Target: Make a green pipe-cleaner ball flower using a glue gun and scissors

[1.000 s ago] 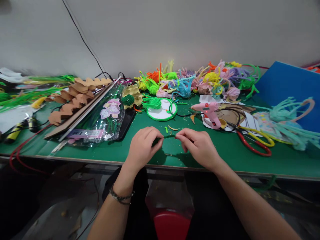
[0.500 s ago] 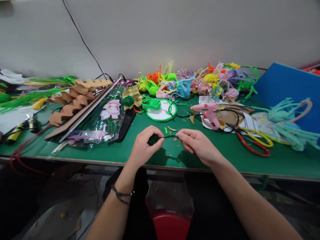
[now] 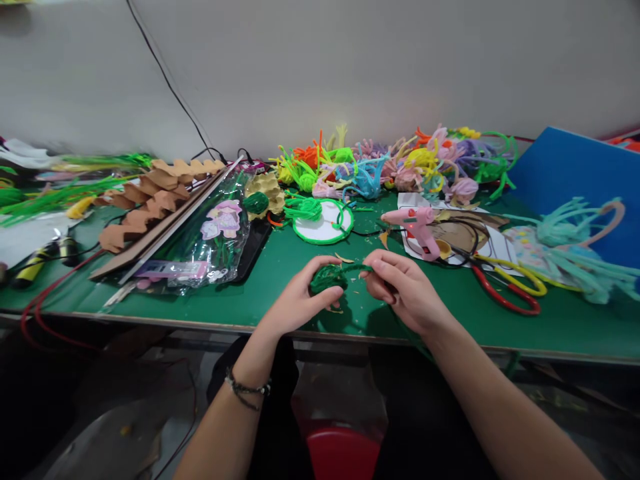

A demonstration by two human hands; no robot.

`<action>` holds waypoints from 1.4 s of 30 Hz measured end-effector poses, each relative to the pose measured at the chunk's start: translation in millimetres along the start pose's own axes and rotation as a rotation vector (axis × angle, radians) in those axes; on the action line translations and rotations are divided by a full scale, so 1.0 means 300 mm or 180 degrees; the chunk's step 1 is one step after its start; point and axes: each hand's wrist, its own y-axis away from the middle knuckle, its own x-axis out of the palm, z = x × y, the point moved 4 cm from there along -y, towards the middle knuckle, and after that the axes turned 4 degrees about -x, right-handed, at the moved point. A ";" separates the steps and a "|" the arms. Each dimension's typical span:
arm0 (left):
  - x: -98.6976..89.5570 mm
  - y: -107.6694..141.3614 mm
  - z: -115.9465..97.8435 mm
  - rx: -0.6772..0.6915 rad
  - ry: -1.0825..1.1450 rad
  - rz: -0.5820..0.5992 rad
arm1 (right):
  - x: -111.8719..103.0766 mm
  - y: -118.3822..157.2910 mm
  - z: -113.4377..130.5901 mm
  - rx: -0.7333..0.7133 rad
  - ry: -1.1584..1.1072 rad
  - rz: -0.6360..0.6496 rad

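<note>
A ball wound from dark green pipe cleaner (image 3: 326, 279) sits in the curled fingers of my left hand (image 3: 305, 293), over the front of the table. From its right side runs a green strand (image 3: 355, 267). My right hand (image 3: 397, 280) pinches that strand between thumb and fingertips, and a length of it seems to trail below the wrist. Just beyond my hands lies a white disc with a green fuzzy rim (image 3: 320, 230). A bright green bundle of pipe cleaners (image 3: 305, 208) rests against its left edge.
A pink glue gun (image 3: 420, 227) lies on papers at the right, beside red-and-yellow-handled scissors (image 3: 505, 305). At left are a plastic bag with stickers (image 3: 220, 233), brown zigzag cardboard (image 3: 135, 223) and pliers (image 3: 35, 263). Colourful pipe cleaner bundles (image 3: 365, 175) line the wall.
My left hand has turned and loosened, so the green ball shows in it. My right hand has moved slightly right and up with the strand.
</note>
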 end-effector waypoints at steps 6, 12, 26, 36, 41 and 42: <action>-0.016 0.003 -0.012 0.0423 0.0086 -0.0422 | -0.005 0.004 0.013 -0.0154 0.0485 0.0117; -0.030 0.015 -0.025 0.0983 0.0122 -0.0691 | 0.002 0.003 0.028 -0.0630 0.1759 0.0102; -0.027 0.005 -0.030 0.0748 -0.0509 -0.1073 | 0.004 -0.004 0.020 -0.1296 0.2495 -0.0064; 0.018 0.002 -0.019 0.0482 -0.0259 -0.0257 | 0.022 0.001 0.019 -0.1386 0.2596 0.0330; 0.024 -0.010 0.005 -0.0248 -0.0188 -0.0315 | -0.111 -0.008 0.062 -0.1448 0.2860 -0.0795; 0.022 -0.010 0.005 -0.0234 -0.0295 -0.0366 | -0.158 -0.002 0.078 -0.1533 0.2893 -0.1389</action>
